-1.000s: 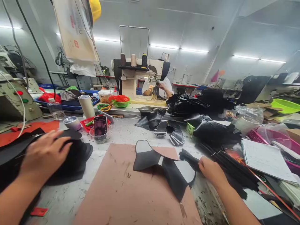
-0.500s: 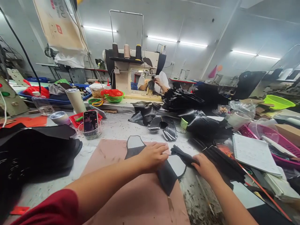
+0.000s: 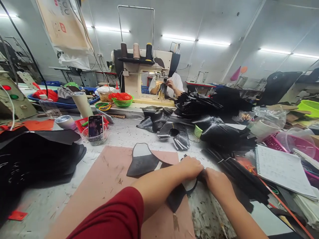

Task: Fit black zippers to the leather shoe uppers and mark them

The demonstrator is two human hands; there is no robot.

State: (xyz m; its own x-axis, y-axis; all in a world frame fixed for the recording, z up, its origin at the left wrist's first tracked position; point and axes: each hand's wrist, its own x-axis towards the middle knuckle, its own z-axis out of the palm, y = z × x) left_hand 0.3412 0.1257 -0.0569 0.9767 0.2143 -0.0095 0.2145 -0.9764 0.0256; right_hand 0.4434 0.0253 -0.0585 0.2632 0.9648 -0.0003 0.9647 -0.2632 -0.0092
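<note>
A black leather piece with pale grey parts (image 3: pixel 141 163) lies on the pink board (image 3: pixel 92 176); its right end runs under my left forearm. My left hand (image 3: pixel 191 167) is closed on a small dark strip above that right end. Close beside it, my right hand (image 3: pixel 216 179) has its fingers closed on the other end of the same dark strip. The fingertips of both hands nearly meet, and most of the strip is hidden by them.
Black piles flank the board, at left (image 3: pixel 42 159) and right (image 3: pixel 234 169). A phone (image 3: pixel 95 126) stands in a clear bowl behind it. Curved black pieces (image 3: pixel 174 134) lie beyond. At right is a notebook (image 3: pixel 284 169). A person sits behind a sewing machine (image 3: pixel 132 78).
My left hand has moved right, off the leather piece, and has taken hold of the dark strip beside my right hand. More of the piece's left part shows. The camera view has shifted slightly.
</note>
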